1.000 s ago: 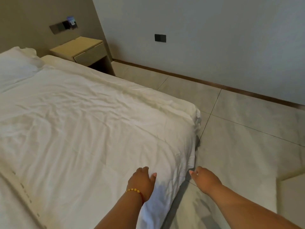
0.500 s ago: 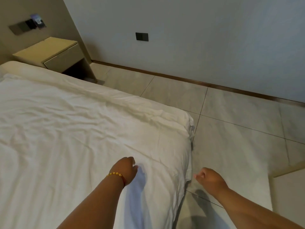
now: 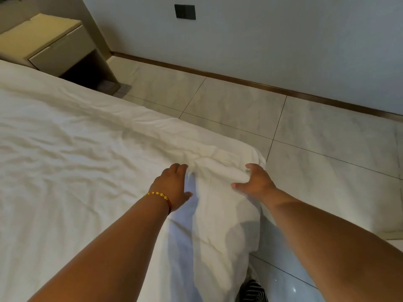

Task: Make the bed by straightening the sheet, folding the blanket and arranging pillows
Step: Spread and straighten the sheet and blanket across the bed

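Note:
A white wrinkled blanket [image 3: 87, 162] covers the bed, and its far right corner [image 3: 246, 155] hangs over the mattress edge. My left hand [image 3: 172, 186], with a gold bead bracelet at the wrist, lies on the blanket just short of that corner, its fingers curled into bunched fabric. My right hand [image 3: 256, 182] is at the corner's outer edge, fingers and thumb hooked around a raised fold. The cloth between the two hands is gathered into ridges. No pillow is in view.
A beige nightstand [image 3: 50, 46] stands at the far left by the bed head. Grey floor tiles [image 3: 316, 149] run along the bed's right side to a wall with a dark outlet [image 3: 185, 12]. A striped shoe [image 3: 253, 290] shows at the bottom.
Both hands have reached forward from the bed's near edge to the far right corner and closed on the fabric. The view has shifted right, so the pillow has dropped out of sight.

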